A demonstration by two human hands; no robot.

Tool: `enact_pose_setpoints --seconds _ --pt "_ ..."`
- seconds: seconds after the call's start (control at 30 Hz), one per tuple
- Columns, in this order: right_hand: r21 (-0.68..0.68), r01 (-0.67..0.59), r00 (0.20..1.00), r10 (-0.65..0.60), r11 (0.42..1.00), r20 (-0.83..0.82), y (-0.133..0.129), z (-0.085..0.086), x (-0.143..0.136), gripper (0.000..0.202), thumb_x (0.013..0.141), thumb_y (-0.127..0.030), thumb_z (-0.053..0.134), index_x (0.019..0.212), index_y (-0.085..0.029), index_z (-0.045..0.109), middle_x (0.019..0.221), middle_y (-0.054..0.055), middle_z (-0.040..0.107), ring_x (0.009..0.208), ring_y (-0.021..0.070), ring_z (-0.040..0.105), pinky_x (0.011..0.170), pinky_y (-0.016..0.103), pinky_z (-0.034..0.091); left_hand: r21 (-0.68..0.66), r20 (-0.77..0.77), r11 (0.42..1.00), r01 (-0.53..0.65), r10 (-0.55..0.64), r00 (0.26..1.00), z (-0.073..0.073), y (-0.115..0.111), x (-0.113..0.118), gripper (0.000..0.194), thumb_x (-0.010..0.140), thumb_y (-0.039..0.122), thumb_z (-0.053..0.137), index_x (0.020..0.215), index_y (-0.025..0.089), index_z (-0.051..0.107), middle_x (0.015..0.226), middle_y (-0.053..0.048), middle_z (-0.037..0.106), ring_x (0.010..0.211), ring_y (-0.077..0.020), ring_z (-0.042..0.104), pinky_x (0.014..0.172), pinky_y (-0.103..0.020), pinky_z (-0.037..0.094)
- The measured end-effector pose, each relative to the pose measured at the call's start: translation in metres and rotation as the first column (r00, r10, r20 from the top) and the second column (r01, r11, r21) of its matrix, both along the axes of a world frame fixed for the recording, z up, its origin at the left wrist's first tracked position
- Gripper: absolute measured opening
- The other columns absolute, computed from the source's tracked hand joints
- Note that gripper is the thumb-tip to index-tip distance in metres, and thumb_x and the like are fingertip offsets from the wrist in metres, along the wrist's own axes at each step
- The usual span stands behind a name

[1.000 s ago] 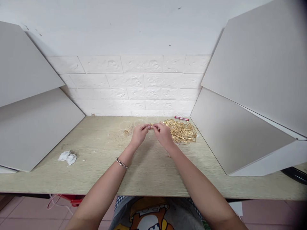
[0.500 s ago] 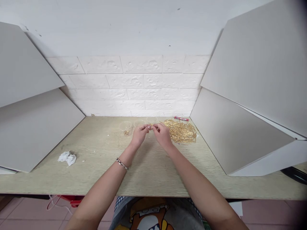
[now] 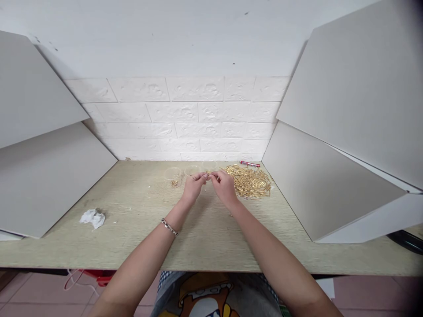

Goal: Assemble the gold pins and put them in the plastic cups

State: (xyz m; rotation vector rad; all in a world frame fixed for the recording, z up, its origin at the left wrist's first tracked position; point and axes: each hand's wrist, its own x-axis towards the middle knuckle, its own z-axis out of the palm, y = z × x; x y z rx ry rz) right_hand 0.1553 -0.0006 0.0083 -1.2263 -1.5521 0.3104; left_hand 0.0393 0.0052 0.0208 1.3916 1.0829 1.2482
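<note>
Currently, table (image 3: 211, 248) front edge well apart from left hand (image 3: 192, 186) and right hand (image 3: 226, 187); fingertips (image 3: 203, 177) pinched close, pins (image 3: 208, 173) between.

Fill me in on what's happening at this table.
A person's left grip and right grip are close together, pinching tiny gold-coloured pieces too small to count. A pile of thin gold rods lies beside the right grip, with a red pen behind the pile. Clear round containers sit beyond the grips.

The golden rods (image 3: 251, 181) look glossy and metallic, the tabletop (image 3: 211, 244) matt and wood-grained, the crumpled wad (image 3: 93, 217) papery.
</note>
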Motion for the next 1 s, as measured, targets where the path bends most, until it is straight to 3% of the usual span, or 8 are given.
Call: enact_pose_setpoints --seconds 0.47,1.0 --pt "-0.010 0.025 1.000 -0.025 1.000 0.000 0.002 -0.005 -0.001 0.016 0.077 -0.022 0.048 0.074 -0.017 0.063 0.076 0.004 0.061 0.066 0.0139 0.053 0.064 0.027 0.042 -0.044 0.030 0.999 -0.016 0.017 0.999 -0.010 0.002 0.002 0.024 0.065 0.039 0.058 0.067 0.015 0.061 0.067 -0.002 0.059 0.061 -0.0099 0.045 0.059 -0.023 0.036" --pt "0.026 -0.087 0.996 0.087 0.996 0.014 0.004 0.000 0.007 0.015 0.077 -0.019 0.049 0.074 -0.018 0.064 0.078 0.003 0.062 0.071 0.0139 0.054 0.066 0.027 0.042 -0.122 0.106 0.990 0.067 -0.054 0.993 -0.012 0.005 -0.002 0.026 0.065 0.041 0.060 0.068 0.015 0.061 0.071 -0.002 0.060 0.057 -0.0080 0.042 0.054 -0.022 0.031"
